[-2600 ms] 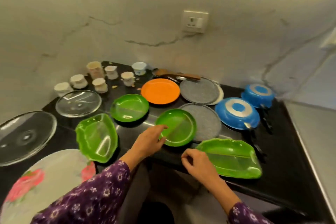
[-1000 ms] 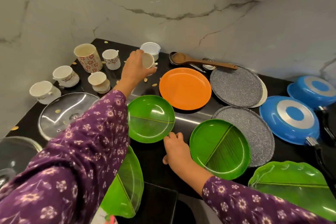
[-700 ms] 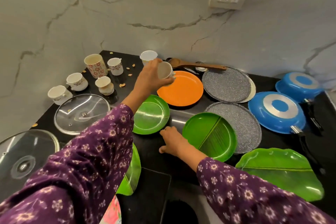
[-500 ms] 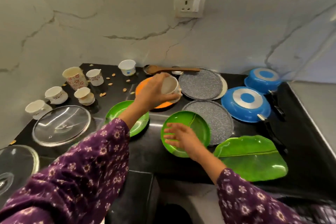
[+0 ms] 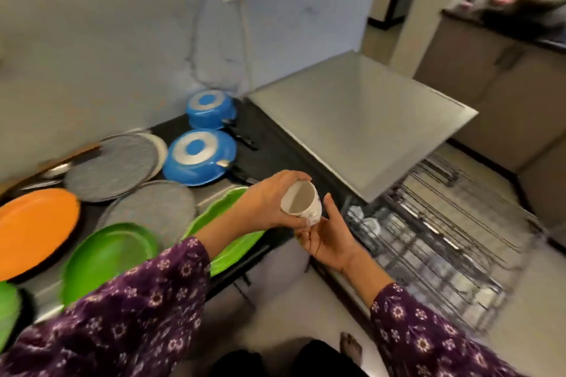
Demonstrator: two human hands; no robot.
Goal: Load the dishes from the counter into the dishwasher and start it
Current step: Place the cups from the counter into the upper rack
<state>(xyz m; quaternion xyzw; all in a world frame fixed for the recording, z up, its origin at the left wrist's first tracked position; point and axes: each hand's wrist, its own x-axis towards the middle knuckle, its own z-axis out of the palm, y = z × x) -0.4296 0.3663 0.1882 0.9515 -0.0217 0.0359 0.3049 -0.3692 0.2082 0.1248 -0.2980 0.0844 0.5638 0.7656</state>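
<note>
Midair, the left hand (image 5: 266,208) is gripping a tilted white cup (image 5: 301,202), the right hand (image 5: 330,238) lying spread open just beneath it.

Cup (image 5: 301,203) white, faint print. Orange plate (image 5: 33,229), green plates (image 5: 107,257), speckled grey plates (image 5: 113,167); blue pans (image 5: 199,156), silver bases. Sleeves (image 5: 122,315) purple, flowered.

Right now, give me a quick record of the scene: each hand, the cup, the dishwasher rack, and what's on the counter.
Left hand: grip wraps the white cup
White cup: tilted, mouth toward camera, looks empty
Right hand: open, palm up, just below the cup
Dishwasher rack: pulled out, contents blurred
Counter: orange plate, green plates, grey plates, two blue pans
</note>
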